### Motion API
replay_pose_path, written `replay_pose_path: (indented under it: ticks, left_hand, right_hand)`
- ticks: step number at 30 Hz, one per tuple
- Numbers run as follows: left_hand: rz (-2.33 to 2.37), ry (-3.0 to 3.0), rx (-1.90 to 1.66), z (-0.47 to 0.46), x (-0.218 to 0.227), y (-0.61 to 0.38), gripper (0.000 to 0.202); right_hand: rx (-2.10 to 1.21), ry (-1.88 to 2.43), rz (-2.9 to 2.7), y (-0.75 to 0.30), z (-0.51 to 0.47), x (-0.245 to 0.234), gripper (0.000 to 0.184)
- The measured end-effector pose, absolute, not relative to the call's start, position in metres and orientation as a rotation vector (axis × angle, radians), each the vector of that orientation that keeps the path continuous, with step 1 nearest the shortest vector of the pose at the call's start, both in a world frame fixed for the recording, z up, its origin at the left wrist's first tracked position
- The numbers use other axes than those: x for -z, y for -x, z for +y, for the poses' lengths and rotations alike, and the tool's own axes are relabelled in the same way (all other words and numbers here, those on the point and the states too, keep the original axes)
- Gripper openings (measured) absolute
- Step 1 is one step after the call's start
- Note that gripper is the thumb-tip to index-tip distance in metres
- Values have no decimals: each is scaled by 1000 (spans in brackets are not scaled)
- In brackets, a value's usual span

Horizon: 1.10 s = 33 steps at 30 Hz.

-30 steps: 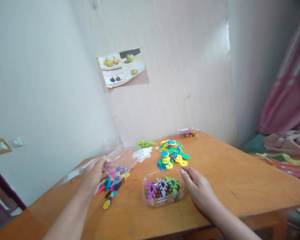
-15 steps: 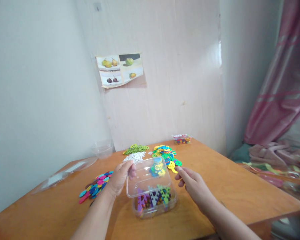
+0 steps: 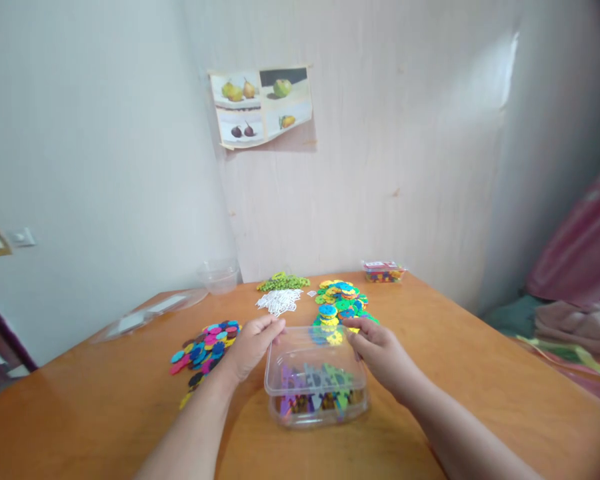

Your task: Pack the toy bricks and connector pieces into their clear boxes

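Note:
A clear plastic lid (image 3: 300, 341) is tilted over a clear plastic box (image 3: 325, 419), its far edge raised. My left hand (image 3: 254, 343) pinches the lid's far left corner. At the far right corner, my right hand (image 3: 375, 347) has its fingers closed on the lid's edge. Inside the box, seen through the lid, lie purple, grey and green notched triangular pieces (image 3: 340, 393). Beyond the lid is a pile of yellow, green and blue disc pieces (image 3: 347, 303), partly seen through the plastic.
On the wooden table (image 3: 130, 413) are a pile of colourful round discs (image 3: 205, 350), white pieces (image 3: 280, 301), green pieces (image 3: 283, 282) and an empty clear tub (image 3: 219, 275). A filled box (image 3: 383, 271) stands at the back right. Flat clear lids (image 3: 150, 313) lie left.
My right hand has come left onto the lid's far right corner. The lid has been lowered flatter over the box. The whole view has shifted.

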<state>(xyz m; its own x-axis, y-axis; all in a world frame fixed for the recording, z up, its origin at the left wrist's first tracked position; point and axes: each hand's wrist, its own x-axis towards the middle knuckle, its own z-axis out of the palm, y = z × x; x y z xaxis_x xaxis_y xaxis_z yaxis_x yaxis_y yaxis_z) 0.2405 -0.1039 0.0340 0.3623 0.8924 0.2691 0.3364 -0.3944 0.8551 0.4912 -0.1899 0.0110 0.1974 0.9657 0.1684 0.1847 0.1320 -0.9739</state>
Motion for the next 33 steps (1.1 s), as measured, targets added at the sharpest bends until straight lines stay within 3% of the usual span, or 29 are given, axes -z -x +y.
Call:
replay_pose_path:
  ticks: [11, 23, 33]
  left_hand:
    - [1104, -1838, -772, -108, -21, -232, 35]
    - [1017, -1576, -602, -114, -18, -223, 28]
    - [1001, -1554, -594, -112, -15, -227, 23]
  right_hand:
    - [-738, 1537, -1321, -497, -193, 9, 45]
    - [-721, 1533, -1286, -494, -200, -1, 47]
    - [-649, 1598, -1388, -503, -194, 12, 29]
